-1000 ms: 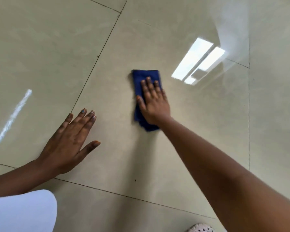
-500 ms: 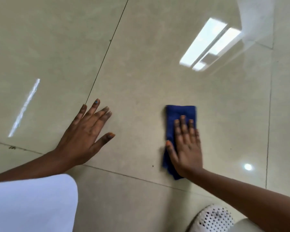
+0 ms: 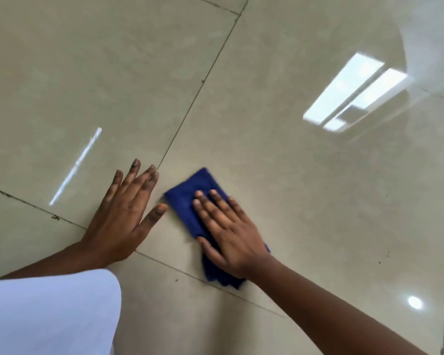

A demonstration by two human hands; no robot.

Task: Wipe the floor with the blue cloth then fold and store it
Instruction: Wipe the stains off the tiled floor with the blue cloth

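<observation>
A folded blue cloth (image 3: 190, 198) lies flat on the glossy beige tiled floor (image 3: 292, 188), slanting from upper left to lower right. My right hand (image 3: 228, 231) presses on its middle with fingers spread, covering much of it; the far end and the near corner stick out. My left hand (image 3: 124, 213) rests flat on the floor just left of the cloth, fingers apart and holding nothing, its thumb tip almost touching the cloth's edge.
Dark grout lines (image 3: 198, 93) cross the floor, one running under the cloth's near end. Small dark specks (image 3: 387, 252) dot the tile at right. White fabric of my clothing (image 3: 49, 313) fills the lower left. Window and lamp reflections shine on the tiles.
My right hand has slid the cloth toward me and then leftward, close to my left hand, and the cloth now lies slanted. The left hand stays planted on the floor.
</observation>
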